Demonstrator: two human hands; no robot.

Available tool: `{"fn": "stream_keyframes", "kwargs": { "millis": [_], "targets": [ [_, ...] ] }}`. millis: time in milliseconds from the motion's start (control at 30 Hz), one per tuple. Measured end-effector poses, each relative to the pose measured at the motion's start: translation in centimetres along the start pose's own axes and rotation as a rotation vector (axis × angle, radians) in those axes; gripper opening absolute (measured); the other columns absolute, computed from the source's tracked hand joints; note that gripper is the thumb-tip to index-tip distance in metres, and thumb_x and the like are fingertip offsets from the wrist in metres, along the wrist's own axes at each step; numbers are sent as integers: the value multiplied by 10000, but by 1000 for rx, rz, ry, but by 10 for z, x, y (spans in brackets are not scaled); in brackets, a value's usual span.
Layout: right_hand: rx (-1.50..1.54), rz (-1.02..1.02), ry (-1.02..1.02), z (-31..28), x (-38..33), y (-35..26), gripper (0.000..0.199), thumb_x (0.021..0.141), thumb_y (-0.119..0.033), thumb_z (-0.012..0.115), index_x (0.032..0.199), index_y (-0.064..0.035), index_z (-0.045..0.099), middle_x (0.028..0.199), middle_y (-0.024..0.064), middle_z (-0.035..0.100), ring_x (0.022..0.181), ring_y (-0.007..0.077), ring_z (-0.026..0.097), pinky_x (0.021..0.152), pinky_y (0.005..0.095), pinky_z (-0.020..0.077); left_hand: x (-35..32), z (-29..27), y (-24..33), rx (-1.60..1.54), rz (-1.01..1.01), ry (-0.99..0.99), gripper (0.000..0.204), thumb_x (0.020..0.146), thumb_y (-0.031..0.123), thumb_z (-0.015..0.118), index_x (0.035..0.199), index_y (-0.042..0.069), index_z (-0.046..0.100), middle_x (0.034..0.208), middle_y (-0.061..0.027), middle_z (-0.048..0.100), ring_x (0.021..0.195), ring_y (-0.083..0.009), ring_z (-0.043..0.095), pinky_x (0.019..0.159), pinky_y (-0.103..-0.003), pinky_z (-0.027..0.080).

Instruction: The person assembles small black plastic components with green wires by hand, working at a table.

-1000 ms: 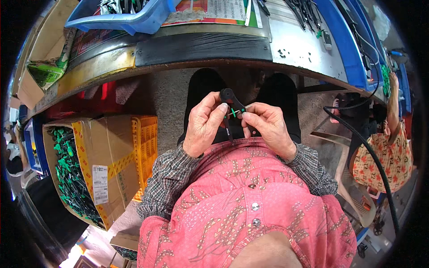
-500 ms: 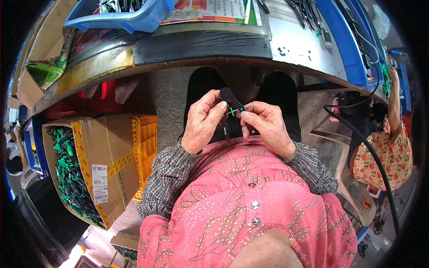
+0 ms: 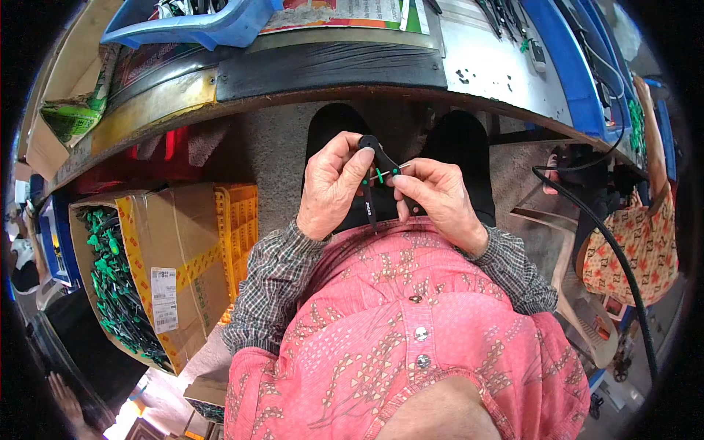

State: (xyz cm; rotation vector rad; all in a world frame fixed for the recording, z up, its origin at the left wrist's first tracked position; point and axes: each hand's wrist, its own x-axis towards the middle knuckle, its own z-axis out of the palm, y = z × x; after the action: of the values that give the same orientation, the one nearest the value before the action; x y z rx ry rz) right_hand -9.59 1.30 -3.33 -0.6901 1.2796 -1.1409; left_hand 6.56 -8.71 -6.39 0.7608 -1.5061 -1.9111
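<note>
Above the lap, right between the two hands, there it was: a black two-armed piece (image 3: pixel 381 155), round head uppermost, one arm slanting right and the other hanging down. The left hand (image 3: pixel 328 192) had it pinched, thumb against fingers, just by that round head. Across from it, the right hand (image 3: pixel 444 202) pinched too, thumb and forefinger closed at the slanting arm's end, beside a thin metal rod (image 3: pixel 402 166); which of the two they gripped, I couldn't tell. And on that rod, bright as anything, sat a small green part (image 3: pixel 379 175)! Off to the left stood a cardboard box (image 3: pixel 176 235), packed with green-and-black pieces (image 3: pixel 117 279), an orange crate (image 3: pixel 236 242) just beside it. Ahead curved the workbench (image 3: pixel 330 73), bearing a blue tray (image 3: pixel 198 34).
</note>
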Motion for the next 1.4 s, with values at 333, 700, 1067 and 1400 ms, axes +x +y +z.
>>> {"fn": "stream_keyframes", "kwargs": {
  "millis": [333, 700, 1067, 1400],
  "targets": [
    [-14, -1, -27, 0, 1, 2, 155, 923, -117, 600, 909, 37, 615, 735, 24, 596, 582, 72, 593, 518, 206, 493, 2, 0, 5, 28, 3, 61, 219, 951, 237, 590, 914, 23, 617, 701, 61, 546, 629, -5, 472, 528, -175, 390],
    [-115, -5, -28, 1, 5, 0, 232, 899, -231, 653, 914, 0, 666, 714, 4, 621, 546, 34, 547, 463, 169, 400, 1, 1, 1, -124, -86, 46, 186, 953, 217, 576, 898, 50, 638, 697, 78, 533, 606, 2, 426, 524, -169, 322],
    [-179, 39, -44, 7, 11, -6, 223, 875, -207, 671, 909, 13, 660, 663, -12, 590, 536, 21, 516, 460, 174, 379, 1, 1, 3, -123, -86, 28, 186, 960, 205, 565, 924, 37, 634, 728, 54, 577, 623, -6, 475, 538, -171, 366],
    [-247, 51, -78, 4, 11, -10, 228, 866, -200, 677, 877, 27, 652, 687, -7, 589, 567, 38, 525, 495, 196, 411, 0, 2, 3, -99, -82, 7, 181, 961, 188, 556, 938, 25, 633, 759, 33, 606, 640, -14, 508, 563, -174, 402]
  ]
}}
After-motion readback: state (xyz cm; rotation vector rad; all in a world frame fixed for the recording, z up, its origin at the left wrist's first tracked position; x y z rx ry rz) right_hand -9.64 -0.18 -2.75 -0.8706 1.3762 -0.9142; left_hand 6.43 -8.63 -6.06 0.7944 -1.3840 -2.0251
